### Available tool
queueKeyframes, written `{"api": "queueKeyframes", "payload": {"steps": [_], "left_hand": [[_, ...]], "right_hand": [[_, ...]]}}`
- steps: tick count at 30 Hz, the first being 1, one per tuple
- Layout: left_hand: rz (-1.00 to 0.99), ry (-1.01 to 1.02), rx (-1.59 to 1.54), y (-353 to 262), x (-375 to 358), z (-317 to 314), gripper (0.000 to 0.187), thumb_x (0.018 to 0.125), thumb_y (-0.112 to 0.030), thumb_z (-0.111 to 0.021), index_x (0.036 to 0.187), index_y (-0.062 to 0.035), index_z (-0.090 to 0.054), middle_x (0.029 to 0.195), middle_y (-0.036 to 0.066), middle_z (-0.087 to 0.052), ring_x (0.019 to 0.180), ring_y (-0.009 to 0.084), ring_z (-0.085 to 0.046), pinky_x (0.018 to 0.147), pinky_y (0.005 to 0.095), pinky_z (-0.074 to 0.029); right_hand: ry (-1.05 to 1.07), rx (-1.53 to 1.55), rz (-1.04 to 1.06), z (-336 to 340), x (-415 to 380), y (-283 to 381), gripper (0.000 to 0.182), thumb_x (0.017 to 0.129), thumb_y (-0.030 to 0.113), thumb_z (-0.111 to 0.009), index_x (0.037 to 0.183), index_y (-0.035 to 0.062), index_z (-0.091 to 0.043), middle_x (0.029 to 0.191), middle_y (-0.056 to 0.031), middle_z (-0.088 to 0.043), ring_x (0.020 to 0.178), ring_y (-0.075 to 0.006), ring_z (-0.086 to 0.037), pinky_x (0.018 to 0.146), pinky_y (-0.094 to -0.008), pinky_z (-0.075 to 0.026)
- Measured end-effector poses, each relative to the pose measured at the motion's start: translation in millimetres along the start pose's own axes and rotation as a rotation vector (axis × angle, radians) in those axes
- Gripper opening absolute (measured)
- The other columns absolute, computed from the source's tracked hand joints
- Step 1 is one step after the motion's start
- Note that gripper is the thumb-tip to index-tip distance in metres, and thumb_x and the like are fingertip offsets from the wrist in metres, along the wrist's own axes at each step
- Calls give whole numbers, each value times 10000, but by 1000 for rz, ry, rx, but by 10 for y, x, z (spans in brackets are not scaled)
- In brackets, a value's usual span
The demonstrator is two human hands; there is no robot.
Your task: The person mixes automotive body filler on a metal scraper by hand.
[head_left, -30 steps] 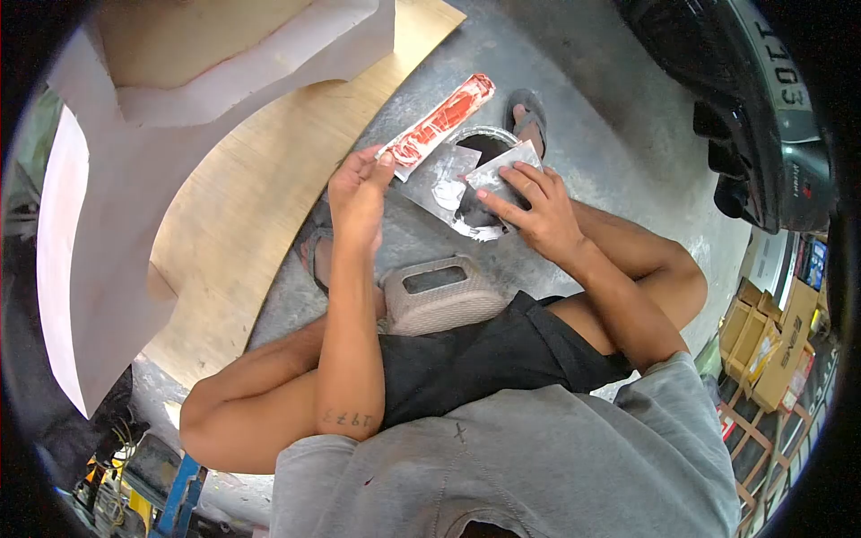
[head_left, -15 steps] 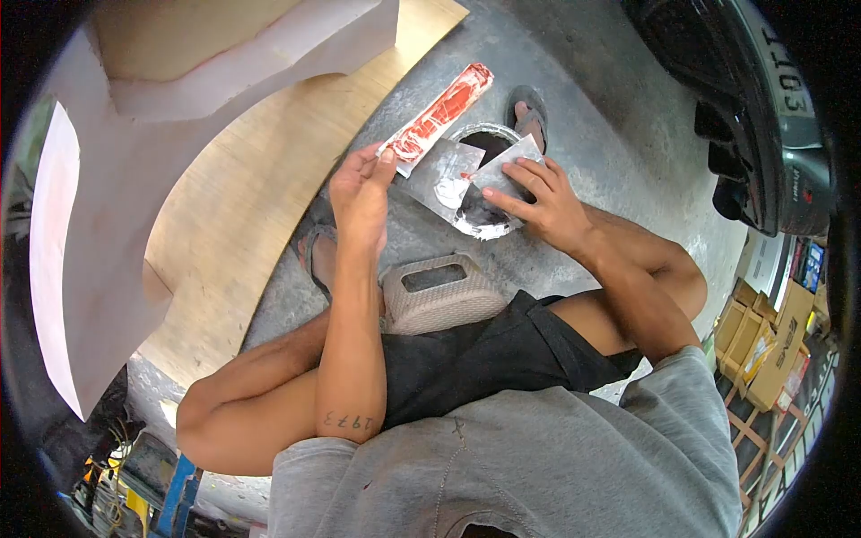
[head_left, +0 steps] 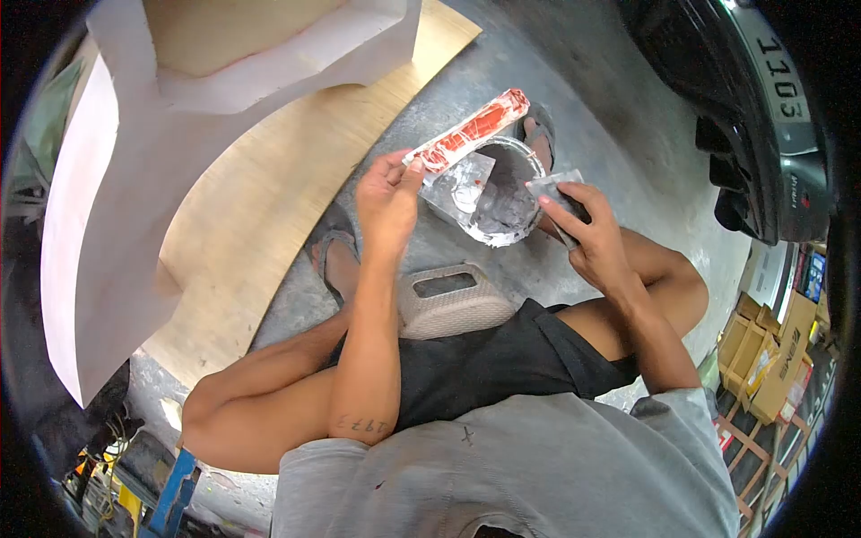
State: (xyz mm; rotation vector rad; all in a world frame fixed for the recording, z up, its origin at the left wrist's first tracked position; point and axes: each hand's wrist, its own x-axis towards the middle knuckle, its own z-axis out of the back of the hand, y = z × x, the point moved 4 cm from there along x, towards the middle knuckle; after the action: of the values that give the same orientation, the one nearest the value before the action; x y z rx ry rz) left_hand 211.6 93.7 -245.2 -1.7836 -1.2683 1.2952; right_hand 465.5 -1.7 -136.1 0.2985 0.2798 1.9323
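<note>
My left hand [head_left: 387, 190] pinches the lower end of a long, flattened white tube [head_left: 475, 133] streaked with red, pointing up and right. Below the tube, a square metal plate [head_left: 485, 170] with a white putty dab [head_left: 466, 193] lies over the left part of a bucket [head_left: 513, 238]. Grey paste coats the bucket's inside, and its rim is crusted white. To the right of the bucket, my right hand [head_left: 594, 229] is closed on a flat grey spreader [head_left: 547, 186], held tilted near the rim. Part of the spreader is hidden by my fingers.
A large white curved panel structure [head_left: 134, 206] stands on a plywood sheet [head_left: 224, 260] at left. A dark vehicle part [head_left: 762, 134] is at upper right. Cardboard boxes [head_left: 776, 354] are stacked at right. A woven-textured stool [head_left: 457, 316] is between my legs.
My right hand has drawn the spreader off the metal plate, right and down, uncovering the bucket's inside. The tube in my left hand has shifted right in view and tilted flatter.
</note>
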Motion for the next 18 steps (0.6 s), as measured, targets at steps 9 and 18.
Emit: {"api": "queueKeyframes", "payload": {"steps": [9, 18], "left_hand": [[14, 25, 21, -108, -25, 10, 291, 985, -63, -621, 1235, 74, -568, 1095, 143, -708, 993, 138, -643, 895, 257, -481], [-365, -43, -73, -911, -360, -31, 293, 1010, -63, -582, 1268, 58, -514, 1219, 223, -658, 1123, 208, -634, 993, 312, -488]], "right_hand": [[-285, 622, -460, 281, 369, 384, 331, 840, 4, -723, 1168, 36, -685, 989, -150, -716, 884, -320, -697, 797, -357, -539], [-258, 417, -173, 845, 996, 1160, 236, 824, -37, -712, 1053, 15, -722, 884, -135, -695, 789, -252, -677, 687, -301, -506]]}}
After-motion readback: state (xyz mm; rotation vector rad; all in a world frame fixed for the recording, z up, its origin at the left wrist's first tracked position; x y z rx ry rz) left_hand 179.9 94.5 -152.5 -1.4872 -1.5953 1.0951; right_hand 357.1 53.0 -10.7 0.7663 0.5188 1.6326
